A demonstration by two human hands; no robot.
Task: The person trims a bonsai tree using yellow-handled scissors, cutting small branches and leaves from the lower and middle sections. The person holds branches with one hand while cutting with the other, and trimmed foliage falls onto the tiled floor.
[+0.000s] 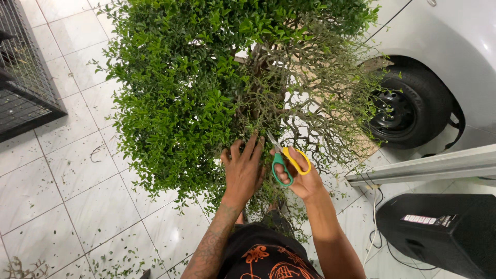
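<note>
A bushy small-leaved shrub (181, 93) fills the middle of the head view, dense and green on its left, thin and twiggy on its right (320, 98). My left hand (243, 168) rests flat against the lower foliage with fingers spread, pressing twigs aside. My right hand (302, 178) grips scissors (283, 160) with one green and one yellow handle loop. The blades point up and left into the twigs just beside my left fingertips.
White floor tiles (77, 196) are strewn with small leaf clippings. A black wire cage (23, 77) stands at the upper left. A grey car with a black wheel (408, 108) is at the upper right, a pale metal bar (423, 165) below it, and a black speaker box (444, 232) at the lower right.
</note>
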